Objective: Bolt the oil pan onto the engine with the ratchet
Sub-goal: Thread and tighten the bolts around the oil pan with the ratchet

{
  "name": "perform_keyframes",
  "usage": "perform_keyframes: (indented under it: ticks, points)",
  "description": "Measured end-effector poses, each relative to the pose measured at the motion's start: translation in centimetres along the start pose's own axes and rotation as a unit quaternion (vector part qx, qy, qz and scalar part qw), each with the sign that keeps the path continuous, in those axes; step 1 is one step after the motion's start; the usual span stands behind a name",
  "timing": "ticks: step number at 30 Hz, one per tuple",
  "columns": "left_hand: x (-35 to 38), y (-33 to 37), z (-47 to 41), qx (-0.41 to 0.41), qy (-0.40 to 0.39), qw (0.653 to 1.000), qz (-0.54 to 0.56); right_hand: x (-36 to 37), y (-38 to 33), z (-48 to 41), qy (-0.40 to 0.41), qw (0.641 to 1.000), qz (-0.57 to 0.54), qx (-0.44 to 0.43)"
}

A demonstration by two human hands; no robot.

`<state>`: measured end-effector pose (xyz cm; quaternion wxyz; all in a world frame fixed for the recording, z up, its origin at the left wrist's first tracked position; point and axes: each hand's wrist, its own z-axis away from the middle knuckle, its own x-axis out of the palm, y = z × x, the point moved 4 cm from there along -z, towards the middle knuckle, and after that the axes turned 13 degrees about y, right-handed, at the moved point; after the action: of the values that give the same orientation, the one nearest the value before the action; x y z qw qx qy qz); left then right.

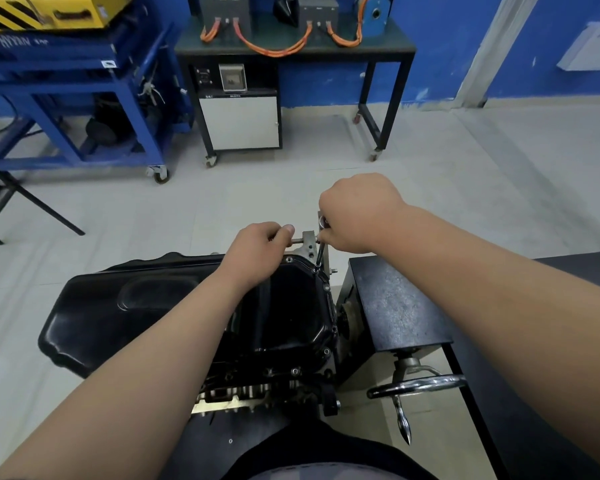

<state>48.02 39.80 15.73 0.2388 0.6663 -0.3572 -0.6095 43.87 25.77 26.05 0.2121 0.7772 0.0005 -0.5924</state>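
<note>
The black oil pan (291,313) sits on the engine (243,393). The left hand (257,247) is curled round a thin bar (297,241) just past the pan's far rim. The right hand (357,213) clenches the ratchet (320,254), whose shaft stands on the pan's far right corner.

Blurred white lettering (21,40), on blue cart (66,51) — unreadable

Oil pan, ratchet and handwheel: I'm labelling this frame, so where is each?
oil pan (291,306), head view, black dished middle.
ratchet (319,255), head view, dark shaft running down to the pan's flange.
handwheel (420,383), head view, chrome rim.
</note>
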Motion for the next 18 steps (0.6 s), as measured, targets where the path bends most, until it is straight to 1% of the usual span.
perform_keyframes:
  ticks: [2, 7, 9, 10, 11, 12, 14, 15, 16, 17, 18]
  points:
    - [-0.2, -0.2, -0.2, -0.038, -0.002, 0.998, 0.042, 0.1, 0.0, 0.2, 0.005, 1.0, -0.005, 0.006]
    - [-0.7, -0.3, -0.4, -0.108, 0.001, 0.987, 0.116, 0.8, 0.1, 0.7, 0.033, 0.997, -0.029, 0.056]
    - [-0.6, -0.2, -0.7, -0.158, -0.011, 0.977, 0.142, 1.3, 0.3, 1.3, 0.048, 0.996, -0.042, 0.068]
    - [-0.6, -0.3, -0.9, -0.197, -0.021, 0.967, 0.163, 1.7, 0.4, 1.5, 0.047, 0.994, -0.061, 0.073]
    - [-0.6, -0.3, -1.0, -0.245, -0.036, 0.949, 0.196, 2.2, 0.3, 1.7, 0.039, 0.993, -0.085, 0.076]
    - [-0.4, -0.4, -1.1, -0.298, -0.057, 0.921, 0.243, 2.7, 0.1, 1.8, 0.025, 0.991, -0.108, 0.077]
    - [0.1, -0.4, -0.9, -0.387, -0.097, 0.849, 0.347, 3.4, -0.5, 1.9, -0.004, 0.988, -0.135, 0.076]
    - [0.5, -0.4, -0.7, -0.414, -0.11, 0.817, 0.386, 3.4, -0.6, 1.7, -0.008, 0.988, -0.137, 0.075]
    - [0.8, -0.4, -0.6, -0.432, -0.121, 0.794, 0.411, 3.0, -0.5, 1.4, -0.001, 0.987, -0.139, 0.079]
    - [1.2, -0.5, -0.4, -0.441, -0.133, 0.78, 0.424, 2.3, 0.0, 1.0, 0.013, 0.986, -0.143, 0.089]
    - [1.5, -0.6, -0.3, -0.444, -0.146, 0.775, 0.426, 1.5, 0.7, 0.6, 0.032, 0.983, -0.15, 0.105]
